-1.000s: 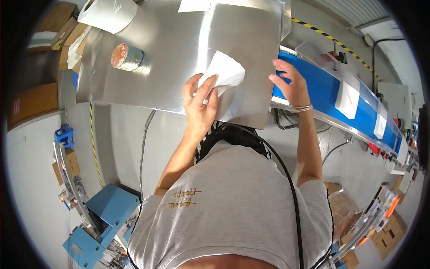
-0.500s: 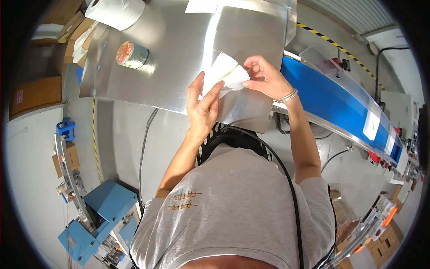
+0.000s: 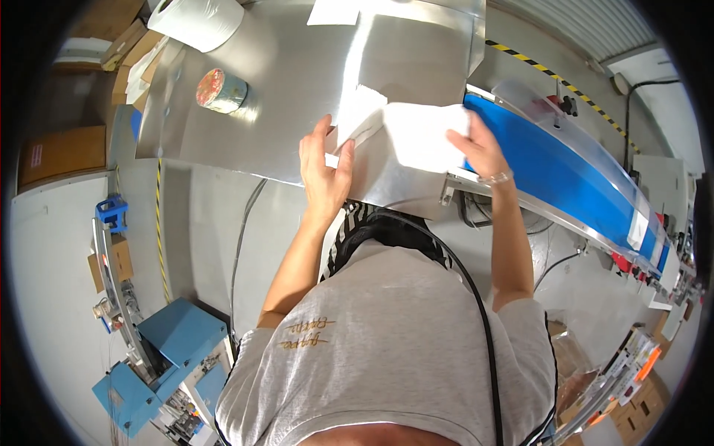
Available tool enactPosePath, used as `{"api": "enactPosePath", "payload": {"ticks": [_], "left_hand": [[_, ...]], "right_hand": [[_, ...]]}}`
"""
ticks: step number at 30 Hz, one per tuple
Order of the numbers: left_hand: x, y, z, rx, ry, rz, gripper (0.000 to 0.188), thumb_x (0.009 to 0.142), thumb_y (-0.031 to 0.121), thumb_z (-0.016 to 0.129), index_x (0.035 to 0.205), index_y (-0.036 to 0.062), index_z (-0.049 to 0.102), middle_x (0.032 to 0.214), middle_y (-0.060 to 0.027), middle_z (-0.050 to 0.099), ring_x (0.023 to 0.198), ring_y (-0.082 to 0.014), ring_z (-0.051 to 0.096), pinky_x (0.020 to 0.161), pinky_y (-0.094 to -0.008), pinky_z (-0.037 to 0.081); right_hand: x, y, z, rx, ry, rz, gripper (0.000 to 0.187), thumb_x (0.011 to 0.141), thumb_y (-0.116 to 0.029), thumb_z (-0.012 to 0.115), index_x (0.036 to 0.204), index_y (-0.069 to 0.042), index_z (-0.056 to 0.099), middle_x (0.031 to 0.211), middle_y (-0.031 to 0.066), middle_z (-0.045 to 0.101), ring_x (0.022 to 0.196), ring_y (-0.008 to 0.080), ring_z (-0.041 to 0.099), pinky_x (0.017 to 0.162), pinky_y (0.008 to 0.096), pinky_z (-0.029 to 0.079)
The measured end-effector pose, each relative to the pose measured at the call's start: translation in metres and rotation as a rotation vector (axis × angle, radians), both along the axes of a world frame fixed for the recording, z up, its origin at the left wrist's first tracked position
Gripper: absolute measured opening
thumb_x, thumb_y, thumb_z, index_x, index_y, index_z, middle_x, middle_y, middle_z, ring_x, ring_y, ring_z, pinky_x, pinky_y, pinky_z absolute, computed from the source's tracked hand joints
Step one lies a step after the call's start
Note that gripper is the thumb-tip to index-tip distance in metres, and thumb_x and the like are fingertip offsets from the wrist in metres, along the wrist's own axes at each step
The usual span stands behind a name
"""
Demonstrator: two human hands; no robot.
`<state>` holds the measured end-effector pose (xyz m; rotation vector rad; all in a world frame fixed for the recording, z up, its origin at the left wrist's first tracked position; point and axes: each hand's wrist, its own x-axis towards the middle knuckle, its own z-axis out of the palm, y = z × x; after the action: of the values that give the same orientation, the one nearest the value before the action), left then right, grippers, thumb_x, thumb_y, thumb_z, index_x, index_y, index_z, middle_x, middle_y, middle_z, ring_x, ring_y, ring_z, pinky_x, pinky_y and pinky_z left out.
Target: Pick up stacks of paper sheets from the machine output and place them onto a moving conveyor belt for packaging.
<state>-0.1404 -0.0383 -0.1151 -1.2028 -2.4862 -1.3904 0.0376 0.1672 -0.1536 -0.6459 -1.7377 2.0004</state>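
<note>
In my left hand [image 3: 326, 165] is a small bundle of white flat pieces [image 3: 361, 117], gripped between thumb and fingers over the near edge of the metal table. Whether they are paper sheets or thin packets I cannot tell. My right hand [image 3: 482, 149] pinches the right edge of a single white flat piece [image 3: 425, 135], spread out broad side up between the hands. The left edge of that piece lies close against the bundle; whether they touch is unclear. Right of this hand runs a blue conveyor belt [image 3: 550, 167], with another white piece [image 3: 638, 229] farther along it.
On the metal table [image 3: 290, 82] stand a round tin-like container [image 3: 222, 91] and a large white roll [image 3: 197, 22]. A white sheet [image 3: 333, 11] lies at the far edge. Clear guarding [image 3: 520, 93] lines the belt's far side. A black cable [image 3: 476, 286] crosses my front.
My right hand has moved right, drawing one white piece away from the bundle and spreading it. The left hand has shifted slightly left. White pieces on the belt have moved farther along.
</note>
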Motion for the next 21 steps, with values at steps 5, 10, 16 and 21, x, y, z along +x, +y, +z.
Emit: {"api": "enactPosePath", "payload": {"ticks": [5, 10, 16, 21], "left_hand": [[0.000, 0.001, 0.006, -0.021, -0.072, 0.014, 0.030, 0.078, 0.002, 0.066, 0.108, 0.0043, 0.061, 0.100, -0.0129, 0.060, 0.094, -0.0293, 0.056, 0.083, -0.0375, 0.046], [-0.003, 0.005, 0.013, 0.003, -0.098, -0.061, 0.026, 0.077, -0.002, 0.064, 0.102, 0.0050, 0.064, 0.096, -0.0113, 0.061, 0.089, -0.0279, 0.057, 0.078, -0.0354, 0.046], [0.011, 0.013, 0.023, 0.009, -0.045, -0.268, 0.025, 0.076, -0.004, 0.063, 0.099, 0.0053, 0.066, 0.094, -0.0095, 0.062, 0.088, -0.0269, 0.057, 0.077, -0.0349, 0.047], [0.026, 0.029, 0.035, -0.015, -0.134, -0.527, 0.023, 0.077, -0.003, 0.064, 0.099, 0.0039, 0.067, 0.095, -0.0097, 0.064, 0.090, -0.0244, 0.058, 0.079, -0.0326, 0.047]], "right_hand": [[0.104, 0.050, -0.020, 0.295, -0.526, -0.663, 0.035, 0.089, -0.030, 0.063, 0.107, 0.000, 0.060, 0.085, 0.0051, 0.064, 0.080, 0.0098, 0.055, 0.073, 0.0268, 0.045], [0.176, 0.080, -0.021, 1.275, -1.189, -0.873, 0.059, 0.076, -0.034, 0.074, 0.122, -0.003, 0.053, 0.105, 0.0146, 0.063, 0.096, 0.0279, 0.059, 0.086, 0.0388, 0.045], [0.056, 0.009, 0.023, 0.829, -0.246, -0.069, 0.092, 0.062, -0.031, 0.085, 0.137, -0.006, 0.037, 0.138, 0.0172, 0.041, 0.129, 0.0359, 0.037, 0.106, 0.0435, 0.031], [0.017, -0.005, 0.034, 0.681, -0.189, 0.261, 0.069, 0.069, -0.021, 0.080, 0.129, -0.007, 0.047, 0.144, 0.0161, 0.033, 0.135, 0.0295, 0.030, 0.109, 0.0384, 0.029]]}}
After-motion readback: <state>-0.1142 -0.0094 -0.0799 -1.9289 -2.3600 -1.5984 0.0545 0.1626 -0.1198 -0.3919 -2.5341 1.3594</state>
